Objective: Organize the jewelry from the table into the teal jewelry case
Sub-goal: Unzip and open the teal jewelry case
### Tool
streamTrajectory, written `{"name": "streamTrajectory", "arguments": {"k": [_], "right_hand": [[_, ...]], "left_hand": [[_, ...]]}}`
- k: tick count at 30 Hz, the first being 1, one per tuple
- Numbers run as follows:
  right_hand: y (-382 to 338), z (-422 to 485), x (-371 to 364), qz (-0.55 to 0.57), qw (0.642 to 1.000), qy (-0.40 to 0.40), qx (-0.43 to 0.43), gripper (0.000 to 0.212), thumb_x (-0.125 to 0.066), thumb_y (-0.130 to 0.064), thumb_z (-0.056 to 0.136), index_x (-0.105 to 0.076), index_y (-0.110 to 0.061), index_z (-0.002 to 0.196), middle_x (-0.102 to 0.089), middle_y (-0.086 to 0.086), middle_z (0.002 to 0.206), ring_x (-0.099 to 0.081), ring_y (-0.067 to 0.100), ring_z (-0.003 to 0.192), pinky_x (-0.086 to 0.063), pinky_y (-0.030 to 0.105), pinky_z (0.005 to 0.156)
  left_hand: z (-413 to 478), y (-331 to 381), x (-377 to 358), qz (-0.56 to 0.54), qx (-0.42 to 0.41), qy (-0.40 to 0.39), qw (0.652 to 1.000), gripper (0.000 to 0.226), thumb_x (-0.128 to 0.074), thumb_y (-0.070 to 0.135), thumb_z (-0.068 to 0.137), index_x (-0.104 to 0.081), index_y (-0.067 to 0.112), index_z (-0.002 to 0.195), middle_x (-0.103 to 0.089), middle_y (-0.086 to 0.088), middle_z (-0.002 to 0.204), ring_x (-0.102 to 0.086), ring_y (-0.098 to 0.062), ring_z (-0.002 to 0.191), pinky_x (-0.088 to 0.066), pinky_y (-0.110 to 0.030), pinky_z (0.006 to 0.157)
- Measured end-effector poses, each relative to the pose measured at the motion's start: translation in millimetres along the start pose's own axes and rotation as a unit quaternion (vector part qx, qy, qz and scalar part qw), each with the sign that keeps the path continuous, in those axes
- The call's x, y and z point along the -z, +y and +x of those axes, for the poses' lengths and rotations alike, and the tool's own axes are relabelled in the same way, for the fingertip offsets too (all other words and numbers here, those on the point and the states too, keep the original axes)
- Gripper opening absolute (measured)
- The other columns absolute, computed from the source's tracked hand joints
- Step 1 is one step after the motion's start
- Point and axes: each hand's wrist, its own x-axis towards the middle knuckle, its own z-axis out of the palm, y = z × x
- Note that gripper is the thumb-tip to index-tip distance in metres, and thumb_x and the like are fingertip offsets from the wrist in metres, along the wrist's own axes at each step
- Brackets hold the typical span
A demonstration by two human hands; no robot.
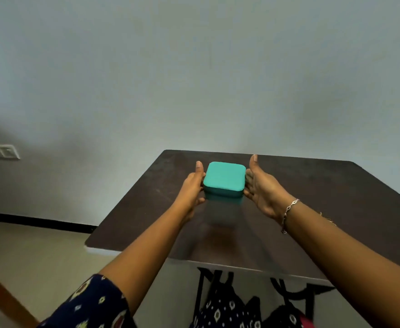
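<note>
From the head camera, a small teal jewelry case (224,177), square with rounded corners and its lid closed, sits flat on a dark brown rectangular table (324,185), toward the far middle of the top. The left hand (192,188) is against the case's left wall with the thumb pointing up. Its fingers are mostly hidden behind the hand, so I cannot tell whether they curl round the case or lie straight against it. The right hand (262,190) is spread, palm turned toward the case and thumb raised, with its straight fingers touching the case's right wall, so the case stands between the two hands. A thin silver chain bracelet (289,209) circles the right wrist. Both forearms reach out over the near part of the table, and a dark blue patterned sleeve (92,301) covers the left upper arm at the bottom edge. Beneath the table's near edge a black metal frame (202,287) shows. Behind the table rises a plain pale grey-blue wall (194,67) with a white switch plate (2,151) low at the left, above a beige tiled floor (28,245).
</note>
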Motion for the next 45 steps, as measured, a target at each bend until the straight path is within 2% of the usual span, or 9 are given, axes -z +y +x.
{"name": "streamTrajectory", "arguments": {"k": [11,16,20,23,28,31,36,40,45], "right_hand": [[39.9,-24.6,-20.6,0.023,1.0,0.011,-0.008,0.065,-0.024,-0.056,0.092,-0.043,-0.009,0.132,-0.052,0.007,0.133,-0.052,0.011,0.1,-0.041,0.023,0.088],[50.8,-21.6,-27.7,0.015,1.0,0.023,-0.009,0.065,-0.024,-0.055,0.092,-0.04,-0.008,0.135,-0.047,0.007,0.138,-0.045,0.017,0.122,-0.037,0.024,0.093],[58.3,-17.5,-28.4,0.004,0.999,0.031,-0.008,0.064,-0.023,-0.053,0.094,-0.039,-0.007,0.135,-0.046,0.007,0.139,-0.046,0.012,0.113,-0.036,0.025,0.093],[63.4,-14.6,-26.7,-0.005,0.999,0.031,-0.006,0.062,-0.021,-0.051,0.095,-0.038,-0.008,0.136,-0.045,0.008,0.14,-0.044,0.016,0.122,-0.035,0.025,0.095],[72.3,-10.6,-26.2,-0.008,1.0,0.018,-0.005,0.06,-0.021,-0.05,0.095,-0.039,-0.011,0.136,-0.046,0.006,0.139,-0.045,0.014,0.118,-0.036,0.025,0.093],[74.7,-7.0,-24.2,-0.025,1.0,0.014,-0.002,0.06,-0.02,-0.05,0.095,-0.039,-0.011,0.136,-0.045,0.006,0.14,-0.043,0.017,0.124,-0.036,0.025,0.094],[80.0,-3.5,-19.3,-0.04,0.999,0.023,0.012,0.055,-0.023,-0.046,0.096,-0.044,-0.009,0.131,-0.049,0.006,0.135,-0.047,0.01,0.107,-0.038,0.023,0.089],[80.5,3.8,-12.1,-0.053,0.997,0.046,0.02,0.045,-0.027,-0.041,0.098,-0.049,-0.01,0.122,-0.054,0.007,0.127,-0.051,0.012,0.102,-0.041,0.025,0.086],[85.4,20.0,0.2,-0.071,0.993,0.091,0.009,0.043,-0.035,-0.037,0.097,-0.052,-0.002,0.115,-0.054,0.022,0.125,-0.051,0.035,0.116,-0.044,0.04,0.096]], "left_hand": [[-26.2,-33.0,20.3,0.023,0.013,0.018,0.999,0.057,-0.025,0.052,0.095,-0.044,0.011,0.13,-0.05,-0.009,0.133,-0.045,-0.022,0.123,-0.038,-0.042,0.101],[-20.7,-42.2,25.6,0.042,0.011,0.021,0.999,0.055,-0.025,0.049,0.096,-0.042,0.008,0.13,-0.049,-0.01,0.134,-0.044,-0.023,0.125,-0.038,-0.036,0.099],[-14.7,-50.1,28.8,0.048,0.002,0.021,0.999,0.052,-0.027,0.046,0.097,-0.044,0.007,0.127,-0.05,-0.011,0.131,-0.047,-0.02,0.118,-0.04,-0.03,0.093],[-11.8,-56.9,29.5,0.049,0.0,0.014,0.999,0.051,-0.028,0.045,0.097,-0.044,0.006,0.126,-0.051,-0.01,0.128,-0.048,-0.015,0.109,-0.041,-0.027,0.09],[-6.2,-66.3,31.9,0.049,0.004,0.014,0.999,0.051,-0.031,0.047,0.096,-0.045,0.007,0.125,-0.052,-0.004,0.114,-0.049,-0.013,0.105,-0.044,-0.021,0.078],[-1.6,-74.2,34.6,0.054,0.004,0.017,0.998,0.048,-0.031,0.048,0.095,-0.046,0.01,0.12,-0.053,0.0,0.108,-0.05,-0.013,0.101,-0.044,-0.022,0.08],[5.9,-85.2,37.7,0.058,0.001,0.013,0.998,0.041,-0.035,0.047,0.095,-0.048,0.013,0.113,-0.056,-0.004,0.114,-0.053,-0.017,0.107,-0.047,-0.027,0.085],[6.3,-89.8,41.3,0.067,-0.019,0.017,0.997,0.033,-0.039,0.04,0.095,-0.049,0.013,0.113,-0.055,-0.004,0.116,-0.053,-0.018,0.11,-0.049,-0.022,0.079],[9.7,-97.3,44.2,0.14,-0.068,0.031,0.987,0.026,-0.048,0.029,0.094,-0.05,0.016,0.116,-0.054,-0.007,0.124,-0.051,-0.017,0.112,-0.047,-0.038,0.095]]}}
